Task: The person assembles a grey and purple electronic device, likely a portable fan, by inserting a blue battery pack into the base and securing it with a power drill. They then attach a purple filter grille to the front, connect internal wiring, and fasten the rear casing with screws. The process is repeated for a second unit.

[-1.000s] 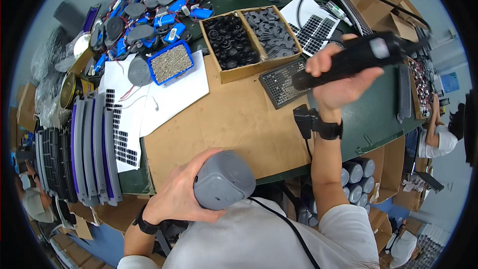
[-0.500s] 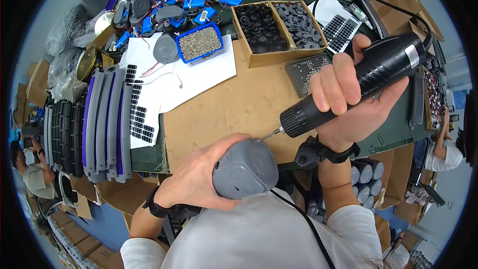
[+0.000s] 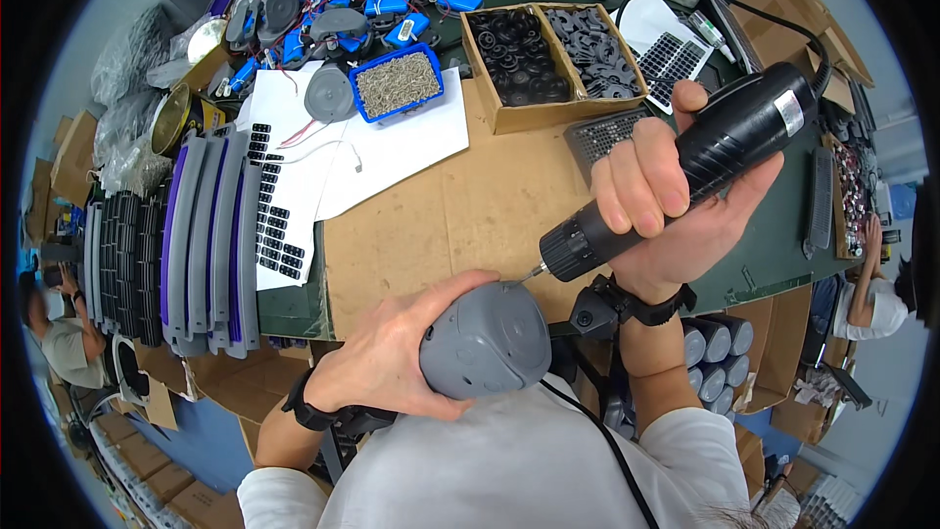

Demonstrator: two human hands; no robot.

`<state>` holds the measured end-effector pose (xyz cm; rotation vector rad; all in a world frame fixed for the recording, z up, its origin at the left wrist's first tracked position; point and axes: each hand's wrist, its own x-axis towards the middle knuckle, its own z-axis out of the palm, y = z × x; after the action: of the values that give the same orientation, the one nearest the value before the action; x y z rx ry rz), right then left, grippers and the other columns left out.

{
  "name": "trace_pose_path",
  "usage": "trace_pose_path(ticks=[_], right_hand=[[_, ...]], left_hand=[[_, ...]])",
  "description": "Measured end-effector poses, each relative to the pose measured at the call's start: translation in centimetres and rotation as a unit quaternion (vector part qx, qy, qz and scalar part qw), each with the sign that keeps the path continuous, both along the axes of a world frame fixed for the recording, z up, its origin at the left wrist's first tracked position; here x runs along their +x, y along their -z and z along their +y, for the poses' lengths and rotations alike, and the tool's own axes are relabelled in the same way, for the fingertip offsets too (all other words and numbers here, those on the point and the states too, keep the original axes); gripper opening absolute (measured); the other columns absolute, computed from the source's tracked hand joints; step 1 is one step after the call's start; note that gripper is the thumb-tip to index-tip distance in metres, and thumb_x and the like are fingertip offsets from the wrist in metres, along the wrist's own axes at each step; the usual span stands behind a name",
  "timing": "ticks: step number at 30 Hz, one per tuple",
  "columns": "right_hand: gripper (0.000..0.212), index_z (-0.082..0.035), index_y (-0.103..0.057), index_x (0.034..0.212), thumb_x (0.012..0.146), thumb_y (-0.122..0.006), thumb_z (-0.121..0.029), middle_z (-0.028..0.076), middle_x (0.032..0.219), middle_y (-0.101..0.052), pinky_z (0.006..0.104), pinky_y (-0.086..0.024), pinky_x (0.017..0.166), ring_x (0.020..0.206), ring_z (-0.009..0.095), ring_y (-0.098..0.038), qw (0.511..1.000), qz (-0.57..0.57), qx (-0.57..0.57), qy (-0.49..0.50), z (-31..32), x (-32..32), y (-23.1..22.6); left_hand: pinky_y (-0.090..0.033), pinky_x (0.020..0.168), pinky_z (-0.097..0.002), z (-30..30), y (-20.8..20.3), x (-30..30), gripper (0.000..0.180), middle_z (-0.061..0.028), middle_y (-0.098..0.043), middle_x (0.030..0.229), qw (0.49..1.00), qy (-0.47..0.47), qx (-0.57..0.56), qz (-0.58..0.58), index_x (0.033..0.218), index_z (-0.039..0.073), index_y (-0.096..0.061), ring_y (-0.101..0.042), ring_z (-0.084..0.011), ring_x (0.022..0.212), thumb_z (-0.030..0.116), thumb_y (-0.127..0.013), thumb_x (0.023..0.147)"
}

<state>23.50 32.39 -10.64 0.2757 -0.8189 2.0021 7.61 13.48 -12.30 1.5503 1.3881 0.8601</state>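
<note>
Close to my body, my left hand [image 3: 397,348] is wrapped round the left side of a rounded grey plastic housing [image 3: 490,338]. My right hand [image 3: 666,191] grips a black corded electric screwdriver [image 3: 729,137], tilted down to the left. Its thin metal bit reaches the top edge of the housing, where a small hole or screw seems to sit; the exact contact is too small to make out. Just beyond my right hand lies a grey tray [image 3: 599,137] of small metal parts, partly covered by the hand.
Brown cardboard [image 3: 392,245] covers the bench before me. Behind it stand a divided cardboard box [image 3: 519,120] of black parts and a blue tray [image 3: 399,83] of screws. Curved grey strips [image 3: 211,245] stand at left. Blue battery packs [image 3: 382,5] pile up at the back. Co-workers sit on both sides.
My right hand and the screwdriver have moved slightly left and down, with the bit nearer the housing's edge. The housing stays in my left hand, barely shifted.
</note>
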Motion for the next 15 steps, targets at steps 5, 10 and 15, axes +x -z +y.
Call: trace_pose_path(ticks=[5, 10, 15], right_hand=[[0.072, 0.0, -0.045, 0.131, 0.099, -0.034, -0.063, 0.0, 0.062, -0.045, 0.0281, -0.038, 0.046, 0.047, 0.012, -0.041, 0.997, 0.041, -0.004, -0.069, 0.5, 0.0, 0.8], [0.07, 0.0, -0.045, 0.13, 0.098, -0.038, -0.062, 0.0, 0.061, -0.045, 0.0267, -0.036, 0.042, 0.045, 0.01, -0.041, 0.995, 0.055, 0.037, -0.071, 0.8, -0.2, 1.1], [0.08, -0.004, -0.044, 0.133, 0.092, -0.039, -0.073, 0.0, 0.061, -0.043, 0.0272, -0.037, 0.046, 0.047, 0.012, -0.042, 0.993, 0.002, 0.056, 0.108, 3.8, 1.2, -0.6]], left_hand=[[-0.054, 0.088, -0.0408, -0.3, 0.0, 0.1, 0.096, -0.0186, -0.065, 0.117, 1.0, 0.014, -0.011, -0.014, 0.139, 0.006, -0.045, -0.066, -0.0377, 0.101, 0.018, -0.082, 0.051], [-0.052, 0.09, -0.0419, 0.2, 0.0, 0.2, 0.097, -0.0197, -0.064, 0.119, 1.0, 0.002, -0.012, -0.005, 0.139, 0.006, -0.044, -0.065, -0.0392, 0.104, 0.019, -0.083, 0.051], [-0.05, 0.095, -0.0434, 1.0, -0.8, -0.1, 0.099, -0.0204, -0.062, 0.124, 0.999, 0.001, -0.036, -0.003, 0.139, 0.007, -0.045, -0.063, -0.0409, 0.108, 0.024, -0.085, 0.051]])
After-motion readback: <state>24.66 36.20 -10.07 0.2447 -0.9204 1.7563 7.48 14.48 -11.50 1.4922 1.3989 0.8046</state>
